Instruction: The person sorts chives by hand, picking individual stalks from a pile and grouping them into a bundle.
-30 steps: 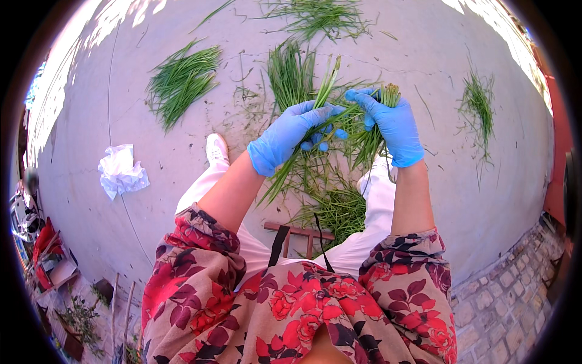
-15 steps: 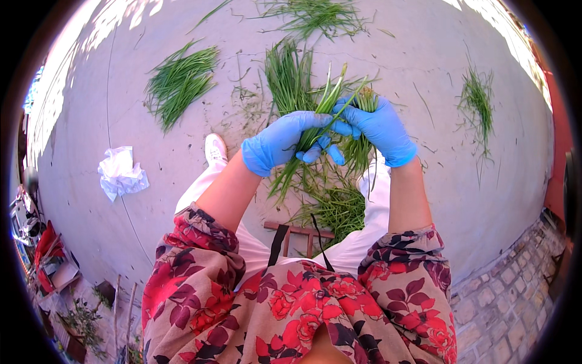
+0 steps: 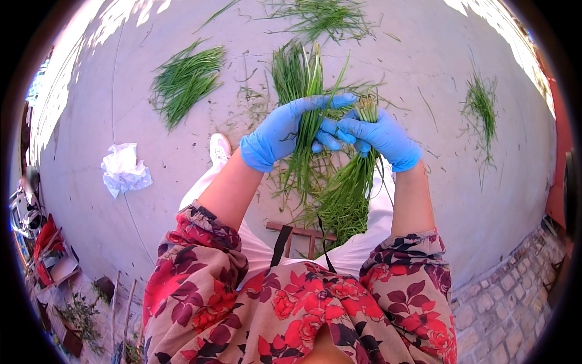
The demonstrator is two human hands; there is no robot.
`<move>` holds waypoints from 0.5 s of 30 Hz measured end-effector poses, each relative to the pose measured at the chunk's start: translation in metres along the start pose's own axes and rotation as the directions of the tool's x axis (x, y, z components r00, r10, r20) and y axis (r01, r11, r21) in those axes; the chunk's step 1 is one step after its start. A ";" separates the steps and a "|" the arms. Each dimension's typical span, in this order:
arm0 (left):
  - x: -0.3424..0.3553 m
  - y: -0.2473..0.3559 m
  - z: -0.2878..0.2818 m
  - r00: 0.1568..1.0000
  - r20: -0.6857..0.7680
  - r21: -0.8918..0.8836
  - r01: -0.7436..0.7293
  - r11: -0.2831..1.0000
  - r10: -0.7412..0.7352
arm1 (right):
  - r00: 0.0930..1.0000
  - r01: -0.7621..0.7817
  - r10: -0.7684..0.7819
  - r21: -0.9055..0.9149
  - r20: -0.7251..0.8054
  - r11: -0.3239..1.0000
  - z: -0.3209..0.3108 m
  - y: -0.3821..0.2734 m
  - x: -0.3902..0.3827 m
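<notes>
My left hand (image 3: 274,134), in a blue glove, holds a loose bunch of green chives (image 3: 301,167) across its palm, with the pale ends pointing up and away. Its forefinger stretches toward the other hand. My right hand (image 3: 389,138), gloved in blue too, is closed round a thicker bunch of chives (image 3: 356,176), the cut-looking ends level at the top and the leaves hanging down. The fingertips of both hands meet or nearly meet between the bunches. Just beyond my left hand lies a heap of chives (image 3: 290,76) on the ground.
More chives lie in a left pile (image 3: 188,84), a far pile (image 3: 327,17), a thin right pile (image 3: 481,109) and a heap between my legs (image 3: 347,212). A crumpled white plastic bag (image 3: 125,169) is at left. A reddish low frame (image 3: 301,233) sits below me.
My left forefinger has straightened toward the right hand, and the chives in that hand stand more upright. My right hand has drawn slightly down and right with its bunch.
</notes>
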State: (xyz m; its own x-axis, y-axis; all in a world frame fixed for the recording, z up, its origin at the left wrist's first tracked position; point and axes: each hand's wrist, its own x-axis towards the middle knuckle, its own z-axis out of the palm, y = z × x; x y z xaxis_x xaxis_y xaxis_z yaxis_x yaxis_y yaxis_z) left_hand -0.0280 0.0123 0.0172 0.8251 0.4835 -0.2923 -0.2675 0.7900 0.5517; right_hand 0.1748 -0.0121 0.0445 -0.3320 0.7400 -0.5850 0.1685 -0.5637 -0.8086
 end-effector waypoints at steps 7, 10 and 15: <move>0.001 0.003 0.006 0.997 -0.077 -0.011 -0.011 1.000 0.011 | 0.703 -0.321 -0.319 -0.684 -0.635 0.654 -0.078 0.049 0.017; 0.000 0.000 0.002 0.995 -0.096 0.092 0.039 0.995 -0.030 | 0.687 -0.181 -0.296 -0.551 -0.664 0.815 -0.065 0.036 0.012; 0.000 -0.004 0.004 0.990 -0.133 0.105 0.063 0.993 -0.049 | 0.792 0.099 -0.184 -0.175 -0.582 0.980 -0.038 0.014 0.006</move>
State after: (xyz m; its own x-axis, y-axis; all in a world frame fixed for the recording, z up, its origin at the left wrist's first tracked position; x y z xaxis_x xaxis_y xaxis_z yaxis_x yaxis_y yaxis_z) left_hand -0.0251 0.0077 0.0178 0.7640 0.4899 -0.4199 -0.1613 0.7751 0.6109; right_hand 0.2105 -0.0015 0.0269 0.2467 0.9033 -0.3509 0.2951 -0.4149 -0.8607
